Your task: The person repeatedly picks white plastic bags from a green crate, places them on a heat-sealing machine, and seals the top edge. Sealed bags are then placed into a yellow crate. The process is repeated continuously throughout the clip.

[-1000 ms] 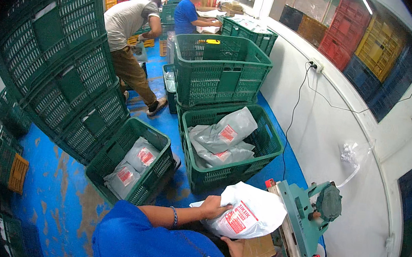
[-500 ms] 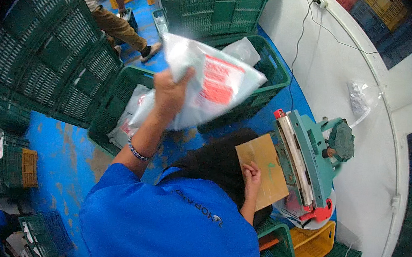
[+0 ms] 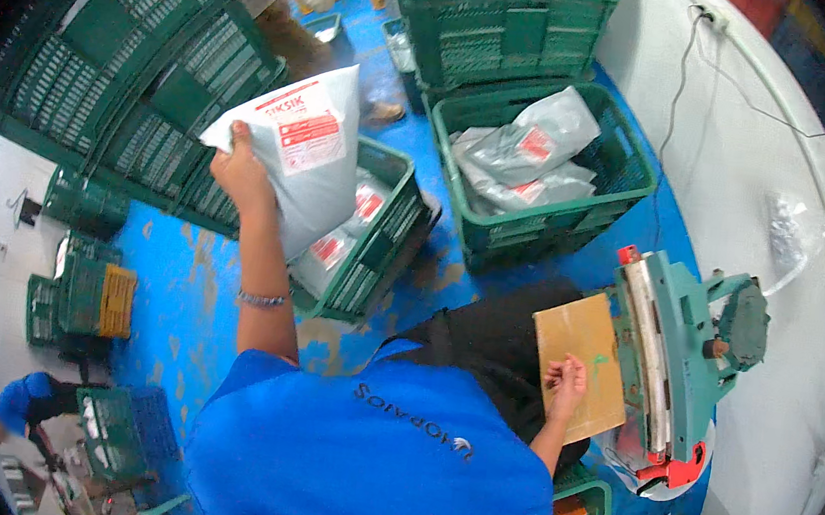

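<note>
My left hand (image 3: 243, 174) is raised on the left with its fingers and thumb closed on the left side of a sealed plastic bag (image 3: 305, 181). The bag is pale grey-white, filled out, with a red and white label. It hangs over a green crate (image 3: 368, 298) holding similar bags, partly hiding it. My right hand (image 3: 566, 379) rests over a flat tan board (image 3: 581, 326), its fingers loosely curled and nothing visible in them. Just right of the board stands a green heat sealer (image 3: 679, 356) with a long pale bar and red end pieces.
Another green crate (image 3: 546, 226) with several bagged packs stands ahead, below a stacked crate (image 3: 516, 42). Tall green crates (image 3: 125, 76) rise at the left. One person (image 3: 268, 1) works beyond them, another (image 3: 30, 403) at the lower left. A white wall (image 3: 754, 163) bounds the right.
My left hand has carried the bag leftward, from above the crate ahead to above the left one. The view has shifted. My right hand stays over the tan board.
</note>
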`<state>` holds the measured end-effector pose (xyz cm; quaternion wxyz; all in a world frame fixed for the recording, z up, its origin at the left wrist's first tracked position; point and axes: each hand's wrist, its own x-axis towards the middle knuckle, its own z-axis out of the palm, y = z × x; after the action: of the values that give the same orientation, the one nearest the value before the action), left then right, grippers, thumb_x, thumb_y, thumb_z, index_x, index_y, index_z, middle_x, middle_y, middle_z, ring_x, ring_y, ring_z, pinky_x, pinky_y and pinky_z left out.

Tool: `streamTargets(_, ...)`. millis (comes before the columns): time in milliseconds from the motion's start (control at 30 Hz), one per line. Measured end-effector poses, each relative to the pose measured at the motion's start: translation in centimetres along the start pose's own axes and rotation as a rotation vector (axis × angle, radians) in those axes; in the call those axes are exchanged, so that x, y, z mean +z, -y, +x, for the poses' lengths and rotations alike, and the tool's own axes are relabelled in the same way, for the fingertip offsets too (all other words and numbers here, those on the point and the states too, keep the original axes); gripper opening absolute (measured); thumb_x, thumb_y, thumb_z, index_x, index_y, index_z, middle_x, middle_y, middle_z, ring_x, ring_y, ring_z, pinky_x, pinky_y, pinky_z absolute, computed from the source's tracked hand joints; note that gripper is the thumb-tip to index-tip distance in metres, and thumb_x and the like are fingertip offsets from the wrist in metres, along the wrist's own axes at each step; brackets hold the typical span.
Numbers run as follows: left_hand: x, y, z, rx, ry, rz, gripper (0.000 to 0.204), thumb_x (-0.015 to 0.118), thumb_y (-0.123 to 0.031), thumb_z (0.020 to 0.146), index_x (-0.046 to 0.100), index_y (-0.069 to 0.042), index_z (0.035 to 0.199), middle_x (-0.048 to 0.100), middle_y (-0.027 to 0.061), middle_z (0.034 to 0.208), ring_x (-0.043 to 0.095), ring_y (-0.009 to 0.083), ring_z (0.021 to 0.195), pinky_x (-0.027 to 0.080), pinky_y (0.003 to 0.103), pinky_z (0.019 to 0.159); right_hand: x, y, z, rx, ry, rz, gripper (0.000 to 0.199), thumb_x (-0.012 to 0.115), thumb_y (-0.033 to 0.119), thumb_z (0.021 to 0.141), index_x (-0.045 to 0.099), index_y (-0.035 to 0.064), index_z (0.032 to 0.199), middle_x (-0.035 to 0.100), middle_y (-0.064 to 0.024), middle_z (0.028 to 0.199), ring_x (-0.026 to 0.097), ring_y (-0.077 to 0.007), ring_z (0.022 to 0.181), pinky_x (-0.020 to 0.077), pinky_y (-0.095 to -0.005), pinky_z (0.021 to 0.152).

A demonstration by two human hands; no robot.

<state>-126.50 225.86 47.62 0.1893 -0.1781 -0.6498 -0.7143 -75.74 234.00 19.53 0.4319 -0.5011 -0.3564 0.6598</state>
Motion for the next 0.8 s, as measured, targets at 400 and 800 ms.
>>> streamTargets(400, 2.2, 12.6, 9.6, -0.629, -0.231, -0.417, 0.038, 0.064, -0.018, 0.086, 0.052, 0.009, 0.11, 0.06, 0.0153, 0.104, 0.062, 0.0268, 0.085, 0.053, 0.045, 0.078, 0.3, 0.2, -0.2, -0.033, -0.038, -0.017, 0.015, 0.05, 0.015, 0.094, 0.055, 0.0043, 0.103, 0.062, -0.0066, 0.074, 0.055, -0.0096, 0.059, 0.0478, -0.0222, 0.051)
streamTargets(800, 9.6, 16.5, 14.3, -0.754, -0.139, -0.512, 0.041, 0.051, -0.029, 0.093, 0.051, 0.0, 0.121, 0.057, 0.0151, 0.118, 0.057, 0.0306, 0.103, 0.043, 0.048, 0.091, 2.4, 1.5, 1.0, 0.012, -0.184, -0.036, 0.012, 0.051, 0.018, 0.093, 0.056, 0.0077, 0.098, 0.06, -0.0034, 0.067, 0.049, -0.0064, 0.049, 0.0394, -0.0189, 0.044)
